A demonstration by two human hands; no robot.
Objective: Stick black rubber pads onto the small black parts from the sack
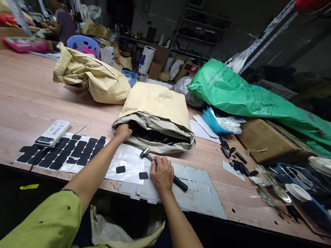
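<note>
My left hand (pixel 123 132) is closed on the left edge of the open mouth of a paper-covered woven sack (pixel 157 103); some of its fingertips are hidden inside. Dark items, too dim to make out, lie in the sack's opening. My right hand (pixel 162 174) is wrapped around a small hammer (pixel 180 183) with a black grip and a yellow-tipped metal head. Under that hand lies a grey sheet (pixel 197 187) at the table's front edge. Left of it, a white backing sheet (pixel 109 165) carries rows of black rounded pads (pixel 87 149).
A white device (pixel 54 131) stands at the left by a thin metal rod (pixel 80 129). Behind are another paper sack (pixel 96 76) and a green sack (pixel 240 92). Black parts (pixel 236 158), a cardboard box (pixel 268 139) and jars lie right. A person (pixel 64 25) sits far left.
</note>
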